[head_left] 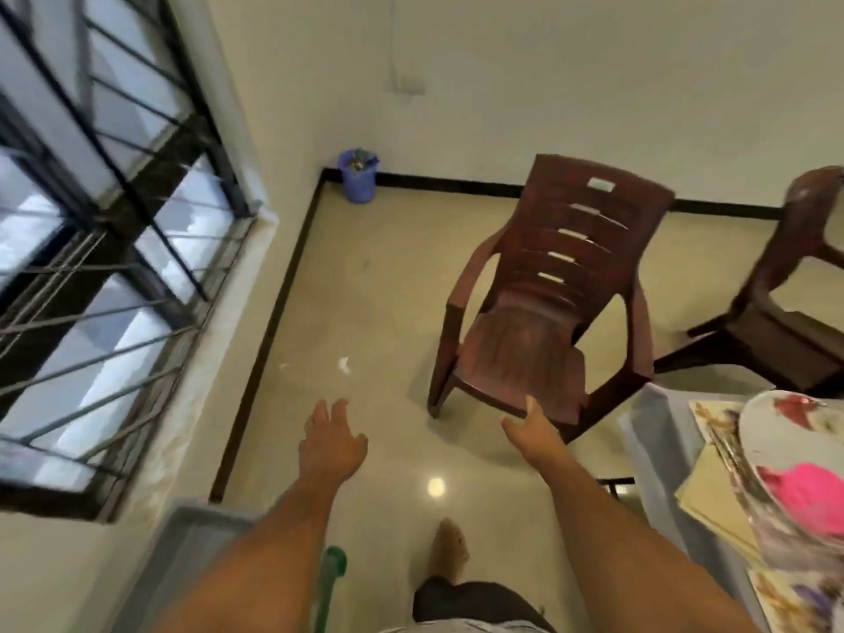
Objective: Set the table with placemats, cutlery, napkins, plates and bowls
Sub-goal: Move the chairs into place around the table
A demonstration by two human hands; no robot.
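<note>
Both my arms reach forward over the floor. My left hand (pixel 332 438) hangs in the air with fingers spread and holds nothing. My right hand (pixel 532 427) is open too, its fingertips close to the front edge of the seat of a brown plastic chair (pixel 548 285); contact is unclear. At the right edge stands the table (pixel 653 450) under a pale cloth, with a floral placemat (pixel 712 418), a folded cream napkin (pixel 712 491), a white floral plate (pixel 790 431) and a pink bowl (pixel 808 495) on it.
A second brown chair (pixel 790 312) stands at the far right behind the table. A barred window (pixel 91 267) fills the left wall. A blue bin (pixel 357 175) sits in the far corner. A grey surface (pixel 182 555) and a green object (pixel 335 561) lie near my left arm.
</note>
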